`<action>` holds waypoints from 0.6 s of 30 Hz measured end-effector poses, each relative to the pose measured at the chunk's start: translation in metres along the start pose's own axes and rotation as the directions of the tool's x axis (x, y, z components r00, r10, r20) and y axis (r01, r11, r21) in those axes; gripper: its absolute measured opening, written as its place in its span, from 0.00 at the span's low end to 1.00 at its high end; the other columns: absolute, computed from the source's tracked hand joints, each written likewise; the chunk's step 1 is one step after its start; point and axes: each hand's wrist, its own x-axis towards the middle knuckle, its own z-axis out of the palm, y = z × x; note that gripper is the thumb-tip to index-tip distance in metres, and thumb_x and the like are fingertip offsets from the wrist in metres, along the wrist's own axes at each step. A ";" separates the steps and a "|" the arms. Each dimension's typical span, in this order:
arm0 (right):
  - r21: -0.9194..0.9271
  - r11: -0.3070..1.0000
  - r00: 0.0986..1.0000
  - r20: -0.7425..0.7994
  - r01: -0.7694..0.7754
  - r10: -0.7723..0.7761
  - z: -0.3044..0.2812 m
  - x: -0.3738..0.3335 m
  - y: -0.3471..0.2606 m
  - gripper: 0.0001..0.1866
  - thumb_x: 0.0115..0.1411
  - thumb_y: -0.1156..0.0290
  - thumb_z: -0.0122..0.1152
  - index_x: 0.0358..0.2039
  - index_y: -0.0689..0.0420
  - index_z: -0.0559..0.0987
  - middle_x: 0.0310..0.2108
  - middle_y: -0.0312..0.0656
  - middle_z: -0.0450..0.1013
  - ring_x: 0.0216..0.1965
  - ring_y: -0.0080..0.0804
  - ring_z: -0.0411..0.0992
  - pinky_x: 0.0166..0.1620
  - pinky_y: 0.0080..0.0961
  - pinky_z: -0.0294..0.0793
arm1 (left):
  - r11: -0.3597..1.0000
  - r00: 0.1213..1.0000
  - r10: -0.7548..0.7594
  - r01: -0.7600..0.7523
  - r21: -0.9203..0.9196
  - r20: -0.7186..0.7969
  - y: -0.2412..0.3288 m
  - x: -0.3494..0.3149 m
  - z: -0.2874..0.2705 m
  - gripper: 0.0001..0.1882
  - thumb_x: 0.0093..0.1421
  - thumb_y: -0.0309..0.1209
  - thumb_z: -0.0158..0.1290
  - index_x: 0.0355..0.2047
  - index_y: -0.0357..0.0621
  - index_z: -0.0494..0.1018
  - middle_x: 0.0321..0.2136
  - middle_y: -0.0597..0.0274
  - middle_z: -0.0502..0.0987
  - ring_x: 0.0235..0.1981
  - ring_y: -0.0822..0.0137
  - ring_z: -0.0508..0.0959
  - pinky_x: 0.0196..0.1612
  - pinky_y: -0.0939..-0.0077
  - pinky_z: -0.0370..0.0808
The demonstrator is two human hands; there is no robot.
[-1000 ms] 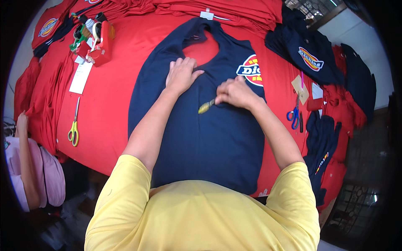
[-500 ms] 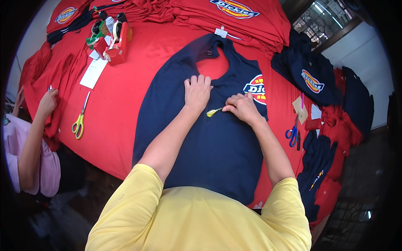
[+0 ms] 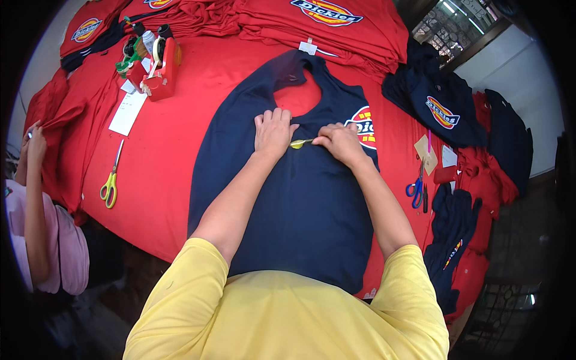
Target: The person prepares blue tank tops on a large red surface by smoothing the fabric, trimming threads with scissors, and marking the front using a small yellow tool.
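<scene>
A navy garment point(image 3: 282, 210) lies spread on the red-covered table point(image 3: 174, 174) before me, with a round neck opening at its far end and a colourful printed badge point(image 3: 362, 127) on its right side. My left hand point(image 3: 273, 133) rests on the fabric just below the neck opening, fingers stretched forward and thumb out to the side. Close by on the right, my right hand point(image 3: 339, 143) pinches a small slim tool with a yellow end point(image 3: 297, 144). That yellow end points left, almost touching my left hand; the tool's exact kind is unclear.
Yellow-handled scissors point(image 3: 109, 187) and a white paper point(image 3: 127, 114) lie left, below a red tape dispenser point(image 3: 162, 72). Blue-handled scissors point(image 3: 415, 189) lie right. Folded red garments point(image 3: 288, 30) line the far side. A co-worker's hands point(image 3: 35, 147) hold red cloth at far left.
My right hand has shifted slightly left and up, bringing the tool's yellow end closer to my left hand. The co-worker's hand has moved left. The whole view has shifted a little.
</scene>
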 end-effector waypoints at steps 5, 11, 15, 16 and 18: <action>-0.017 0.992 0.972 0.198 -0.123 0.124 -0.010 0.006 -0.002 0.19 0.57 0.47 0.59 0.32 0.49 0.82 0.33 0.38 0.79 0.44 0.38 0.75 0.47 0.47 0.61 | 0.999 1.000 -0.026 0.026 0.036 0.011 0.002 0.003 -0.004 0.15 0.58 0.41 0.58 0.39 0.45 0.72 0.39 0.59 0.73 0.43 0.56 0.71 0.48 0.57 0.63; 0.096 0.942 0.938 0.168 -0.321 0.303 -0.025 -0.026 -0.010 0.17 0.59 0.52 0.61 0.36 0.54 0.82 0.38 0.43 0.79 0.42 0.45 0.76 0.46 0.44 0.70 | 1.000 1.000 -0.022 0.023 0.001 -0.016 -0.004 -0.002 -0.005 0.15 0.58 0.41 0.58 0.39 0.45 0.71 0.38 0.62 0.74 0.42 0.57 0.72 0.47 0.59 0.64; 0.114 0.631 0.524 -0.456 -0.767 0.719 -0.035 -0.123 0.096 0.11 0.61 0.69 0.56 0.42 0.58 0.81 0.37 0.53 0.79 0.41 0.48 0.78 0.45 0.41 0.75 | 0.989 1.000 0.016 -0.016 -0.145 -0.001 -0.007 0.001 -0.009 0.15 0.59 0.38 0.58 0.41 0.44 0.72 0.37 0.62 0.75 0.42 0.57 0.73 0.49 0.59 0.64; 0.080 0.616 0.498 -0.511 -0.784 0.700 -0.031 -0.171 0.144 0.15 0.57 0.76 0.53 0.44 0.59 0.80 0.36 0.55 0.79 0.40 0.51 0.78 0.45 0.43 0.75 | 0.970 0.997 0.030 -0.011 -0.244 0.074 -0.010 0.005 -0.011 0.16 0.59 0.38 0.57 0.44 0.44 0.72 0.39 0.60 0.75 0.43 0.56 0.73 0.50 0.60 0.65; 0.054 0.414 0.346 -0.457 -0.909 0.820 -0.035 -0.207 0.165 0.19 0.53 0.80 0.52 0.46 0.60 0.80 0.37 0.56 0.78 0.41 0.54 0.77 0.47 0.44 0.74 | 0.912 0.974 0.049 0.046 -0.408 0.221 -0.023 0.005 -0.021 0.19 0.61 0.36 0.56 0.50 0.43 0.71 0.42 0.58 0.74 0.46 0.55 0.73 0.52 0.63 0.65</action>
